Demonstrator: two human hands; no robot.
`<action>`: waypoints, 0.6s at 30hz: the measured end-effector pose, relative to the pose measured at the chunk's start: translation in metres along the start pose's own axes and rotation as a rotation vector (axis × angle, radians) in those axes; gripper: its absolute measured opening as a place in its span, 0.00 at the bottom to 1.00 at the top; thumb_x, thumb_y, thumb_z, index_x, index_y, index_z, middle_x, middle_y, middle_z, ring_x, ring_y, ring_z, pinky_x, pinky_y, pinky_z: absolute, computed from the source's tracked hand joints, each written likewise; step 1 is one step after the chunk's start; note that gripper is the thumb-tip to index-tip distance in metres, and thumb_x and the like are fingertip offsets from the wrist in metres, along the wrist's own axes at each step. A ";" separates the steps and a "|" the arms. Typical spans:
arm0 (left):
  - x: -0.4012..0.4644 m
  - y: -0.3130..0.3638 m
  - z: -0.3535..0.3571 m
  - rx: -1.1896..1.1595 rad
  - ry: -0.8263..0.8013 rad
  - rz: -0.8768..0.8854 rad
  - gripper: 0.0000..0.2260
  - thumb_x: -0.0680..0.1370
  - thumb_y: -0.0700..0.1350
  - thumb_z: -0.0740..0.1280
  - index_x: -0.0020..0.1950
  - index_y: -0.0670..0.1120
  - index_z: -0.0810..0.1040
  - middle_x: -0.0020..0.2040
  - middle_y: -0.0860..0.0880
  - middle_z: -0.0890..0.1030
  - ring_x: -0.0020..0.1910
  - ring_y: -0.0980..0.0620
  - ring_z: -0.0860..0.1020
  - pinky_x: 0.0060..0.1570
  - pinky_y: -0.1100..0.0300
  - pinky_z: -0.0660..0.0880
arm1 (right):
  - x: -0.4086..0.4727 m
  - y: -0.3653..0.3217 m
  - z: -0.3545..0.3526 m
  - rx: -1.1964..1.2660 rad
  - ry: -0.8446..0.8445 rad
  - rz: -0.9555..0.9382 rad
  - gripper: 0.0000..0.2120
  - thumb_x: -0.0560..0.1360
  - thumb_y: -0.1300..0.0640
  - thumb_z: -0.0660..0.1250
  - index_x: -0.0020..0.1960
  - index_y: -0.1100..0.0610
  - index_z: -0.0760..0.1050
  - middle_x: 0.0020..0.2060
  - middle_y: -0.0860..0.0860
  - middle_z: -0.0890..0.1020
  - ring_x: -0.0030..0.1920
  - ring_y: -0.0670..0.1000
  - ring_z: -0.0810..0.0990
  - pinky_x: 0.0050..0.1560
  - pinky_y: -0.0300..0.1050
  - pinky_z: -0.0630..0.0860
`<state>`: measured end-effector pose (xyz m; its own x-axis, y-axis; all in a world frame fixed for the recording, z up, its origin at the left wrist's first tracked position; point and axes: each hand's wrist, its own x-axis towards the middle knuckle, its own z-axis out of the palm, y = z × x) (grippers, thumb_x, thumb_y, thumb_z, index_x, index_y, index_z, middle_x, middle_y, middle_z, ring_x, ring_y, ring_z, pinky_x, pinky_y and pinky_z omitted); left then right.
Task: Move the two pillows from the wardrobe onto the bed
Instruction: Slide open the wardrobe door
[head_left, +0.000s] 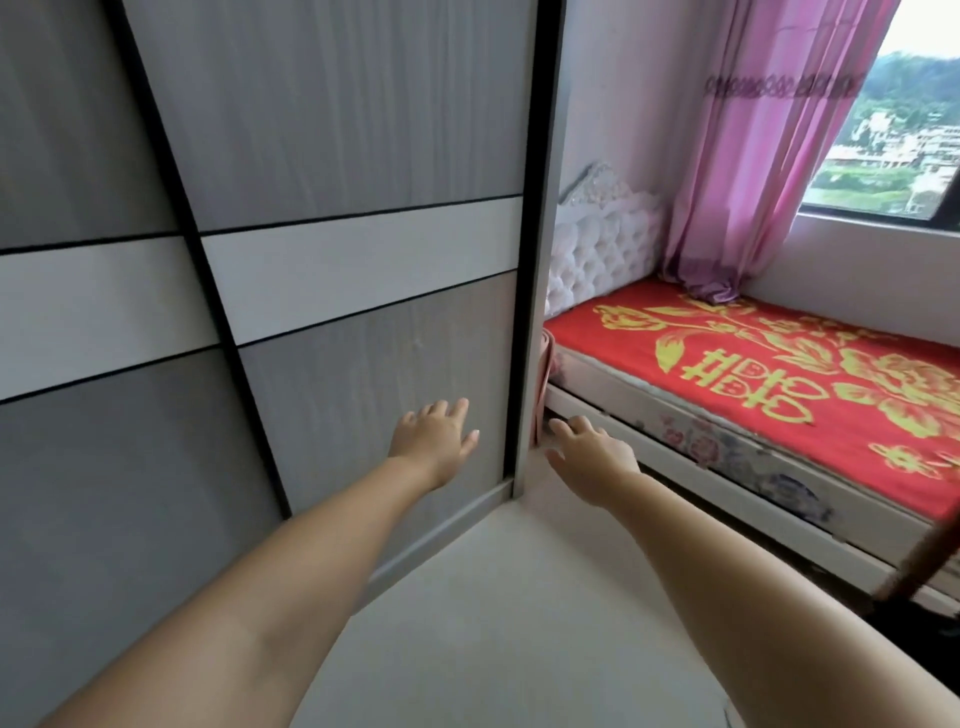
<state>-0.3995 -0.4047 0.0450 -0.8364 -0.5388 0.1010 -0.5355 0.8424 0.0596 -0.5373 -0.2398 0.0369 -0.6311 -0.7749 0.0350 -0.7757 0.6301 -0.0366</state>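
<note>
A tall wardrobe with grey sliding doors, white bands and black trim fills the left; its doors are closed, so no pillows show. The bed with a red and gold patterned cover lies at the right, under the window. My left hand is spread flat, fingers apart, against the lower panel of the right-hand door. My right hand is open too, reaching toward the wardrobe's right edge, in front of the gap between wardrobe and bed. Neither hand holds anything.
A white tufted headboard stands behind the wardrobe's corner. A pink curtain hangs down to the bed beside the window. Pale floor runs between wardrobe and bed. A dark pole leans at the bed's near right.
</note>
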 end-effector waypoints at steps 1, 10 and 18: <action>0.021 -0.003 -0.001 -0.003 0.005 -0.006 0.26 0.81 0.56 0.52 0.76 0.46 0.57 0.71 0.42 0.68 0.69 0.43 0.68 0.66 0.50 0.64 | 0.021 0.007 -0.003 0.005 -0.001 0.007 0.23 0.81 0.45 0.52 0.72 0.53 0.61 0.67 0.56 0.68 0.64 0.60 0.72 0.53 0.55 0.75; 0.226 -0.019 0.006 0.033 0.055 0.052 0.26 0.81 0.56 0.52 0.76 0.46 0.56 0.70 0.42 0.69 0.69 0.43 0.68 0.67 0.49 0.64 | 0.218 0.034 0.007 0.037 0.040 -0.017 0.25 0.81 0.45 0.52 0.75 0.50 0.56 0.68 0.55 0.68 0.65 0.60 0.72 0.52 0.54 0.75; 0.444 -0.039 -0.011 0.154 0.051 0.277 0.25 0.81 0.55 0.53 0.76 0.46 0.57 0.73 0.42 0.66 0.71 0.43 0.65 0.68 0.49 0.64 | 0.412 0.074 -0.011 0.097 0.115 0.093 0.26 0.81 0.44 0.51 0.76 0.51 0.54 0.73 0.55 0.64 0.67 0.60 0.72 0.54 0.54 0.76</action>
<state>-0.7483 -0.6769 0.0985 -0.9480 -0.2847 0.1423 -0.3029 0.9444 -0.1280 -0.8544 -0.5116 0.0599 -0.7008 -0.6994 0.1406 -0.7134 0.6864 -0.1413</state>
